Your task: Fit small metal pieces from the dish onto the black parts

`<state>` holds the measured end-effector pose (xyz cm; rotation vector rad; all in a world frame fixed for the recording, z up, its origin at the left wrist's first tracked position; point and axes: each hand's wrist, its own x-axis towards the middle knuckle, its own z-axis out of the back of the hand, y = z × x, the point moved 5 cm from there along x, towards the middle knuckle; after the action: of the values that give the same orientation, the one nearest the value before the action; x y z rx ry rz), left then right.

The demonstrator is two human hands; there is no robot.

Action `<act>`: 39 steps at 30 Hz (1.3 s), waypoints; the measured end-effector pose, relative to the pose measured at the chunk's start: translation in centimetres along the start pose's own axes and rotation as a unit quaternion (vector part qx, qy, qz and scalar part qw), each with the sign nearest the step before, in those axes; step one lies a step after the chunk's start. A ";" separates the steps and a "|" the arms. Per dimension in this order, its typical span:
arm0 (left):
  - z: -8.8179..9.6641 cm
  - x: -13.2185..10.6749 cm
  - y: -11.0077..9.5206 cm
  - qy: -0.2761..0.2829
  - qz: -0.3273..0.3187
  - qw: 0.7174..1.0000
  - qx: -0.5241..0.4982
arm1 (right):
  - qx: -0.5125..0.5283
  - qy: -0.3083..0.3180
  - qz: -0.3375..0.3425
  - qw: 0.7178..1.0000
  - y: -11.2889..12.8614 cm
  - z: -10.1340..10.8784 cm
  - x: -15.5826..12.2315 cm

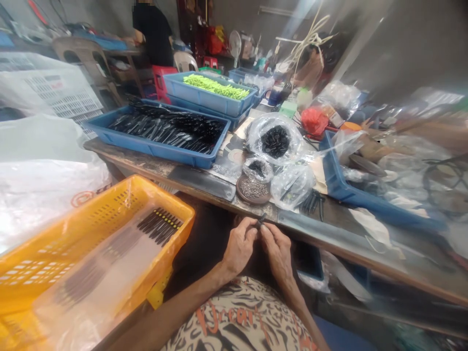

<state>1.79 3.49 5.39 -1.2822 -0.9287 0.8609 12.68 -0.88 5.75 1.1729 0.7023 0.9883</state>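
Note:
My left hand [239, 246] and my right hand [278, 248] meet just below the table's front edge, fingers pinched together on a small black part [261, 220] held between them. Right above, on the table, a round brown dish of tiny metal pieces [253, 189] sits beside clear bags of black parts [275, 141]. A few loose black pieces [313, 202] lie to the right of the dish.
A yellow crate [51, 243] lined with plastic holds rows of black parts at my left. Blue trays hold black pieces [161, 129] and green pieces [215, 87]. Another blue tray [343, 190] and plastic clutter fill the right. A person in black [151, 31] stands at the back.

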 end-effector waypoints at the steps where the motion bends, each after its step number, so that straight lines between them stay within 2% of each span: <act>1: 0.0 0.0 0.0 0.002 -0.001 1.000 0.000 | -0.006 0.001 0.002 1.000 0.1 0.0 0.0; 13: -0.3 0.0 0.4 0.006 0.002 1.000 -0.003 | -0.026 0.001 0.013 1.000 0.7 0.0 0.0; 25: -0.1 0.2 0.6 -0.013 0.009 1.000 -0.026 | -0.031 0.024 0.014 0.999 0.6 -0.4 0.0; 39: -0.5 0.5 0.5 -0.017 0.041 0.995 -0.090 | -0.063 0.002 0.031 0.998 0.5 -0.3 0.2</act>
<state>2.47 3.79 4.88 -1.4740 -1.0041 0.8808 12.31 -0.56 6.19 1.0886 0.6004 1.0715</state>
